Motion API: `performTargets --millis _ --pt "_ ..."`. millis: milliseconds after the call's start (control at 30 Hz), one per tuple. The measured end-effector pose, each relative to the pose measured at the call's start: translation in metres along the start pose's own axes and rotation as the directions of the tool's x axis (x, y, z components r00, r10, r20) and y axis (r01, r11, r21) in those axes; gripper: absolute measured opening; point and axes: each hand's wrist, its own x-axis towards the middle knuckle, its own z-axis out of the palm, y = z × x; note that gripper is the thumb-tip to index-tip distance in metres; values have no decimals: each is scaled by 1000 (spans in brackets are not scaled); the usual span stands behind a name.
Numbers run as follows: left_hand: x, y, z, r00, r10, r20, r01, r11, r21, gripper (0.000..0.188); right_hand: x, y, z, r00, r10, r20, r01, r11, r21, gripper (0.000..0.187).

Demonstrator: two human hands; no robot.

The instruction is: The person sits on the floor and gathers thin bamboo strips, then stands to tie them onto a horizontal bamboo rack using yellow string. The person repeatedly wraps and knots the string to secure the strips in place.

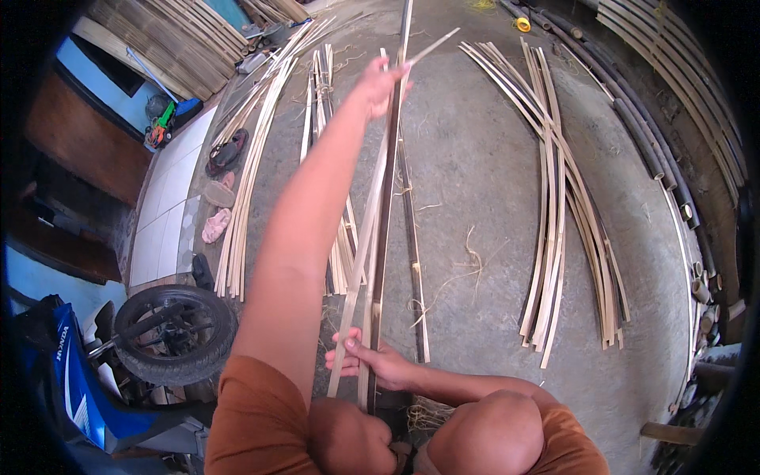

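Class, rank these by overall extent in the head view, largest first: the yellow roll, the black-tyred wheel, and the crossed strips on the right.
1. Crossed strips
2. Black-tyred wheel
3. Yellow roll, which looks tiny

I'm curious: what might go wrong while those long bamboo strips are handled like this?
Splinters are possible: the bare left hand and bare right hand hold the long, narrow, pale-and-dark bamboo strips without gloves.
Those strips might spring or swing if one grip slipped, being so long.
Someone stepping to the right might trip on the crossed pile of thin, pale bamboo strips on the grey concrete floor.
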Motion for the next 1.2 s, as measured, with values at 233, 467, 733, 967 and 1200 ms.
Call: performTargets --millis 233,467,733,967,1200 --pt "-114 -157 -34 862 -493 -117 506 840 197 84 24 -30 -73 902 29 -431 -8 999 49 34" --pt "-280 -225 -40 631 -770 92 771 636 31 52 7 -27 -118 912 13 -410 -7 1000 18 32" --pt "-313 -262 -5 730 -683 -28 660 715 -229 28 -19 -18 -150 837 -68 -543 4 993 -118 43" --pt "-313 -272 18 799 -574 -179 518 808 -279 27 -82 -19 -169 644 -537 -544 -197 571 -797 53" --pt "-311 -304 51 746 -666 -33 615 706 -350 22 -114 -26 -175 711 -266 -651 -107 874 -474 57"
